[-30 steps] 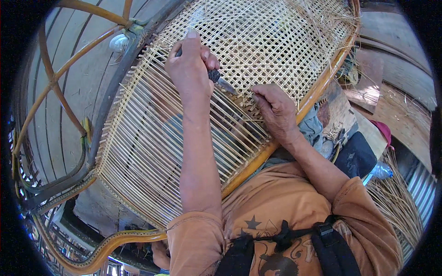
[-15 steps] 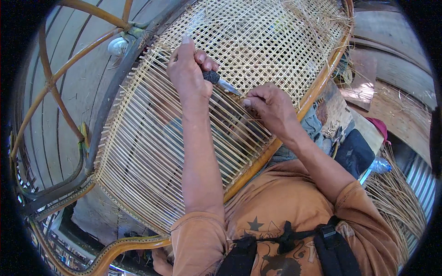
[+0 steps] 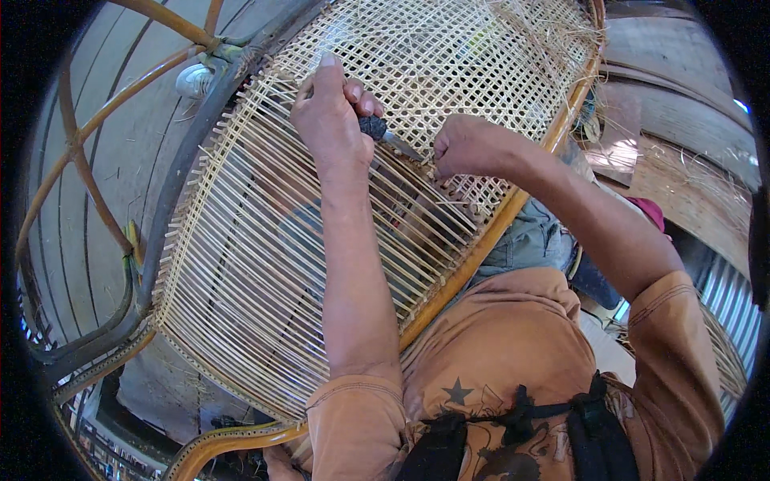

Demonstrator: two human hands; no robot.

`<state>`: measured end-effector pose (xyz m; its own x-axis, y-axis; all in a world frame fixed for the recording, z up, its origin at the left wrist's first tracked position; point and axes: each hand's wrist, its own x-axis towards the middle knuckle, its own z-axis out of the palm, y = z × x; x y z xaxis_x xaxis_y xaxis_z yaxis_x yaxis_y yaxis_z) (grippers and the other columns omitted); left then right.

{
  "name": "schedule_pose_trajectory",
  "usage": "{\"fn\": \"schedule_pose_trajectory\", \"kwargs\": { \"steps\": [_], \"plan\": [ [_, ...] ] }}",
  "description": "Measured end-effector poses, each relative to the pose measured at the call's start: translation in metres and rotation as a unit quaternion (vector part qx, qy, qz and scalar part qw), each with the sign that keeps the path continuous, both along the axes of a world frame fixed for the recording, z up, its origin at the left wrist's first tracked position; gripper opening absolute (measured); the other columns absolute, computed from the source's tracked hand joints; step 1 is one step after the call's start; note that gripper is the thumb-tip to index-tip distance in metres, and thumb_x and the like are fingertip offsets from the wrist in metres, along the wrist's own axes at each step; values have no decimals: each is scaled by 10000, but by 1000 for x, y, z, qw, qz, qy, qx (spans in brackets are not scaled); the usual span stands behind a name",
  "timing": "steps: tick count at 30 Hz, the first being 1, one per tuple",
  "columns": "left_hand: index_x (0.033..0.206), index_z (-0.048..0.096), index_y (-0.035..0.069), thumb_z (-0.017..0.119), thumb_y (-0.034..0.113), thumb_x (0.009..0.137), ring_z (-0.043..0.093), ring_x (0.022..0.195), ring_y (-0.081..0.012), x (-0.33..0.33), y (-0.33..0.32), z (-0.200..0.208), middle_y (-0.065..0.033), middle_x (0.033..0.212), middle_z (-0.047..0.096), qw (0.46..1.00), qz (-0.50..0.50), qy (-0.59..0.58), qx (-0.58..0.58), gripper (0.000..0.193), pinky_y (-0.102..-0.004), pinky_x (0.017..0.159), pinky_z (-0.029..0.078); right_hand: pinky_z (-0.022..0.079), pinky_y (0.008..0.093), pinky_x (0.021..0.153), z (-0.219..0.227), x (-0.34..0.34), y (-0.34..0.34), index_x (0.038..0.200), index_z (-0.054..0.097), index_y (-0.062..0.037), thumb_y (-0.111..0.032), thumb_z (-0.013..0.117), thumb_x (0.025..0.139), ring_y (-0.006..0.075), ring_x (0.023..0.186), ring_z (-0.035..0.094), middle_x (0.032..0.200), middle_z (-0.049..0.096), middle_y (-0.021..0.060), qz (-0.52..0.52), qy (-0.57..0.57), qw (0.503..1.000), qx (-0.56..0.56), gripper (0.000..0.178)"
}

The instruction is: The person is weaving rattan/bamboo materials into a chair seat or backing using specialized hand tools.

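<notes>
My left hand (image 3: 333, 112) is wrapped around the black handle of a tool (image 3: 373, 127) with a short metal blade, its thumb pointing up and away. That blade slopes down to the right, its tip at the edge of the finished weave in a cane panel (image 3: 457, 88). Close beside the tip, my right hand (image 3: 469, 148) is closed with its back turned up; whatever its fingers pinch is hidden. Nearer to me, parallel cane strands (image 3: 249, 248) stretch across the panel without cross-weaving. A curved brown rattan frame (image 3: 457, 284) borders the panel.
Loose cane shavings (image 3: 545, 32) lie on the weave's far right part. Crossed rattan poles (image 3: 76, 144) rise at the left above a plank floor (image 3: 152, 152). Wooden boards (image 3: 682, 120) and corrugated metal (image 3: 742, 301) are at the right. A cloth-covered leg (image 3: 525, 240) shows beneath the frame.
My right hand has turned over and risen slightly, its elbow swinging outward. My left hand stays nearly in place with the bladed tool. The whole view has shifted slightly.
</notes>
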<state>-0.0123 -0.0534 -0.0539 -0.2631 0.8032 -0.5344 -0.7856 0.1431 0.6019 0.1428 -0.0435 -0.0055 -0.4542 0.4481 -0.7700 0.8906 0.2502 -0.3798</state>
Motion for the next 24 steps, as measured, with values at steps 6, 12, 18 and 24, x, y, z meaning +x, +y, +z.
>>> {"fn": "schedule_pose_trajectory", "kwargs": {
  "steps": [6,12,18,24],
  "plan": [
    [666,416,110,591,266,868,404,460,-149,2,1,0,-20,561,416,1000,-2,-6,8,309,-346,459,404,358,318,441,-6,9,-12,637,629,13,-154,622,661,122,444,415,465,474,62,-81,26,995,55,168],
    [663,413,111,585,262,871,407,465,-149,-1,-1,1,-18,563,419,1000,0,-18,7,309,-345,464,406,365,337,452,-7,12,-23,681,634,20,-168,620,710,128,447,425,475,484,77,-46,41,988,141,190],
    [670,415,112,583,269,873,408,482,-143,0,1,-1,-17,571,418,1000,-6,-15,4,307,-341,474,408,382,357,477,-9,17,-21,723,628,4,-210,627,756,174,469,460,521,508,119,-4,61,992,111,216],
    [707,453,79,606,239,857,436,442,-140,-2,0,0,-23,550,441,999,9,-44,12,268,-316,417,401,447,416,574,-11,10,-39,781,636,-23,-211,590,775,334,608,576,663,585,176,-114,67,972,194,193]
  ]
}}
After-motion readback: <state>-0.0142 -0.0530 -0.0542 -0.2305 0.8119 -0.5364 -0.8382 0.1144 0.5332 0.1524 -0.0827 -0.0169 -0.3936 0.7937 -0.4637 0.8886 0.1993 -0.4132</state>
